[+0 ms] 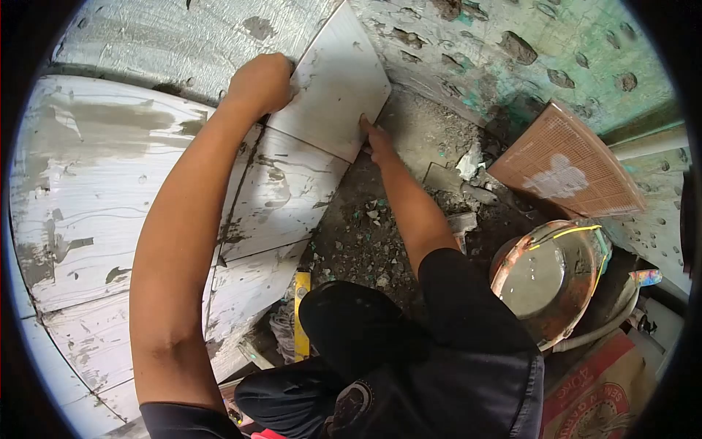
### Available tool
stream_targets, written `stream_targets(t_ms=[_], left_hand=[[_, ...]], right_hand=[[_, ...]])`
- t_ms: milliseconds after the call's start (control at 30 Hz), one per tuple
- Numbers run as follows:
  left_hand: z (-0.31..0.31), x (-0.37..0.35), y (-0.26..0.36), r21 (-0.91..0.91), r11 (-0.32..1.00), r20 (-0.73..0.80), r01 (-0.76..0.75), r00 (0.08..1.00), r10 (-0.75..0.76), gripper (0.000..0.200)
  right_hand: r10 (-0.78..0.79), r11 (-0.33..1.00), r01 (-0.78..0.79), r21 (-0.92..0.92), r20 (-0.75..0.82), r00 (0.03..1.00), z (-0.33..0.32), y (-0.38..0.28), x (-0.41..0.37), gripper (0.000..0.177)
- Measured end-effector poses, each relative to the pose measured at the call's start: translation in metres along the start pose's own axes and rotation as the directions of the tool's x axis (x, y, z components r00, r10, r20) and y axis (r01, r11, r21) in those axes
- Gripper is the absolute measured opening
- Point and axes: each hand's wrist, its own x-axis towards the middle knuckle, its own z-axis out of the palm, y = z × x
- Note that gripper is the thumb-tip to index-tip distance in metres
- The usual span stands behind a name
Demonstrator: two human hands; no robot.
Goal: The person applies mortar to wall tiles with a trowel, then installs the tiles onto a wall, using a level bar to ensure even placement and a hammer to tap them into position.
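Observation:
A white wall tile [333,84] stands in the corner, with grey smears on its face. Curled at its left edge is my left hand [262,86], closed, its fingertips partly hidden. My right hand [376,142] grips the tile's lower right edge, thumb at the front and the other fingers mostly out of sight. The tile's lower edge meets a row of streaked white tiles [281,179] on the wall. To the left are more white tiles [95,183] smeared with mortar. Above them runs a bare, ridged grey wall surface [175,44].
A bucket of grey, watery mix [537,282] stands at right. Behind it a brown-backed tile [567,164] leans against the pitted green wall [512,55]. Rubble [365,241] covers the floor. A yellow spirit level [301,314] stands near my knee; a printed sack [596,395] lies lower right.

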Motion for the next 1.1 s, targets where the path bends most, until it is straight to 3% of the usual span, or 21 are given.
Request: stream_targets(t_ms=[333,533,1100], left_hand=[[0.001,0.001,0.0,0.055,0.998,0.009,0.038,0.999,-0.038,0.029],[-0.001,0.0,0.001,0.029,0.999,0.033,0.042,0.999,-0.043,0.028],[0.003,-0.002,0.002,0.081,0.996,-0.028,0.033,0.999,-0.031,0.018]], right_hand=[[-0.017,0.999,0.017,0.049,0.011,1.0,-0.007,0.011,0.022,0.084],[0.018,1.0,-0.017,0.011,-0.063,0.998,-0.004,0.003,0.013,0.091],[0.029,1.0,-0.029,0.005,-0.049,0.998,-0.002,0.004,0.021,0.083]])
